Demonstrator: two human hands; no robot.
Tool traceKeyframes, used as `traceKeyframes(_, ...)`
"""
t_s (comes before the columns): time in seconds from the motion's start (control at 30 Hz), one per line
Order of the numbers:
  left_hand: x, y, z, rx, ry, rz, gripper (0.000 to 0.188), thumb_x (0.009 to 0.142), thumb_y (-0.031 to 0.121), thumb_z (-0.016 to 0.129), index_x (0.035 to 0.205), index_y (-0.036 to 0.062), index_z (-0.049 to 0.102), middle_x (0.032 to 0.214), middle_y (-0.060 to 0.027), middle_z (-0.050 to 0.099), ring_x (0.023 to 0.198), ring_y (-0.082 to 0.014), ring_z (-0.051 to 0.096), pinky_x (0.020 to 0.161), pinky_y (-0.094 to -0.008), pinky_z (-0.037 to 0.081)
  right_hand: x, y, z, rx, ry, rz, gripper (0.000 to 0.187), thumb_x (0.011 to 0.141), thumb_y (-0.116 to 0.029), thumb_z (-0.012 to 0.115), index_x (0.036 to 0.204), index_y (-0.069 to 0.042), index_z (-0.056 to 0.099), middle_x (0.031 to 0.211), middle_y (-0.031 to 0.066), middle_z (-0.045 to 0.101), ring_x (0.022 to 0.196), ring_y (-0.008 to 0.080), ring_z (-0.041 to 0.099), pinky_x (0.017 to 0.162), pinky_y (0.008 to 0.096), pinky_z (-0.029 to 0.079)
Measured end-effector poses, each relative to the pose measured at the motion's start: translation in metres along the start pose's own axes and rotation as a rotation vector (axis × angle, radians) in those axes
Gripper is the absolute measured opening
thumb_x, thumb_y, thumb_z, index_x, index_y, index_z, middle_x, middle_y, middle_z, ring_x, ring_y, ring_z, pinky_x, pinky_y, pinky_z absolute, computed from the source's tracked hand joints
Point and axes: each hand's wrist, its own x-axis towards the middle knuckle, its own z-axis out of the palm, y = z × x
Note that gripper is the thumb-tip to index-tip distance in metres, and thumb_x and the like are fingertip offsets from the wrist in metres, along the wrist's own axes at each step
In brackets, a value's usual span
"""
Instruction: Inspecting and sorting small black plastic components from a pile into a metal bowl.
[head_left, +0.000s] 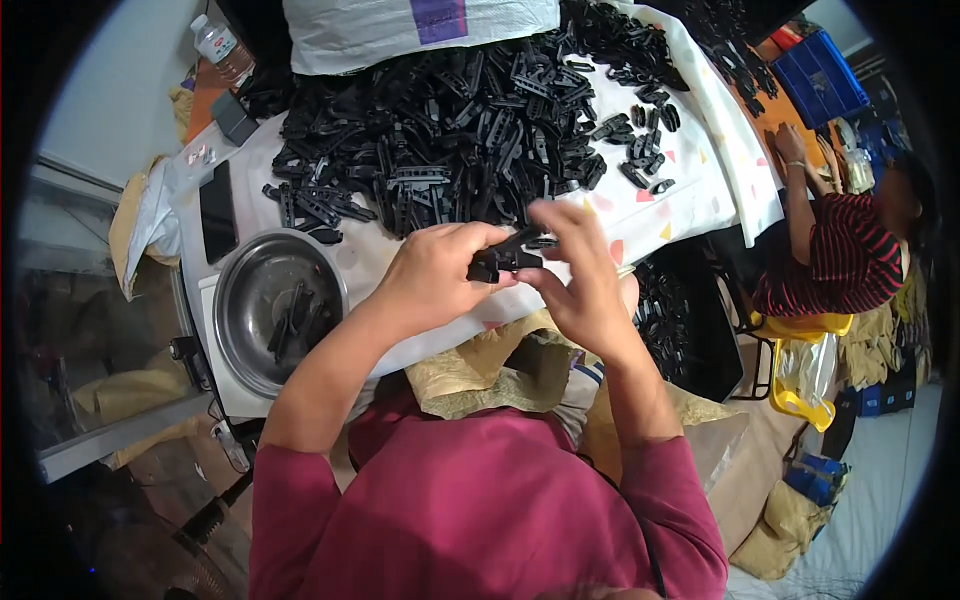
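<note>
My left hand (436, 268) is closed around a small black plastic clip (505, 262), held above the near edge of the table. Close on its right side is my right hand (580, 280). The right thumb reaches the clip's lower edge, while the raised fingers are spread and blurred by motion. Just beyond both hands spreads a big heap of black plastic clips (440, 130), some long and slotted. To the left, a round metal bowl (231, 330) has a few black pieces inside. My fingers partly hide the held clip, so its full shape does not show.
A white sack (345, 35) stands behind the heap. Along the left lie a dark phone (218, 215), a grey box (233, 118) and a plastic bottle (222, 50). A black crate (715, 330) of parts sits low right. Another person (835, 240) works at the right, near a blue crate (820, 80).
</note>
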Motion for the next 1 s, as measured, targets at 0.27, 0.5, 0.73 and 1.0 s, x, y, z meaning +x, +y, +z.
traceKeyframes(0.27,-0.005,-0.028,0.016,-0.339,-0.044,-0.342,0.050,0.070,0.011,0.071,0.116,0.0049,0.051,0.103,-0.0040,0.057,0.100,-0.0164,0.053,0.085,-0.0297,0.043,0.028,0.107,-0.022,-0.109,-0.021,0.187,0.030,0.073,-0.002,0.065,0.103,-0.005,0.060,0.085,0.0110,0.060,0.076,0.0233,0.061,0.066,0.0309,0.048)
traceKeyframes(0.5,0.012,-0.045,0.018,-0.878,0.082,-0.705,0.024,0.074,0.004,0.066,0.096,0.0008,0.056,0.073,-0.0077,0.059,0.065,-0.0138,0.060,0.060,-0.0246,0.049,0.052,0.160,-0.045,-0.613,-0.053,0.458,0.038,0.072,-0.022,0.064,0.105,-0.006,0.056,0.089,0.0185,0.059,0.081,0.0356,0.059,0.071,0.0417,0.047)
traceKeyframes(0.73,0.031,-0.023,0.094,0.422,-0.061,-0.022,0.014,0.073,0.018,0.066,0.083,0.0087,0.064,0.077,-0.0073,0.061,0.067,-0.0250,0.061,0.059,-0.0337,0.049,0.026,0.161,-0.035,-0.558,0.262,0.519,0.043,0.069,-0.014,0.062,0.109,-0.001,0.051,0.074,0.0195,0.063,0.073,0.0361,0.061,0.066,0.0411,0.047)
traceKeyframes(1.0,0.060,-0.013,0.079,0.580,-0.030,-0.188,0.012,0.072,0.022,0.064,0.077,0.0111,0.066,0.077,-0.0072,0.061,0.068,-0.0253,0.062,0.057,-0.0364,0.050,0.007,0.156,-0.039,-0.250,0.526,0.639,0.030,0.075,-0.015,0.061,0.099,0.002,0.053,0.081,0.0150,0.063,0.069,0.0231,0.062,0.062,0.0332,0.049)
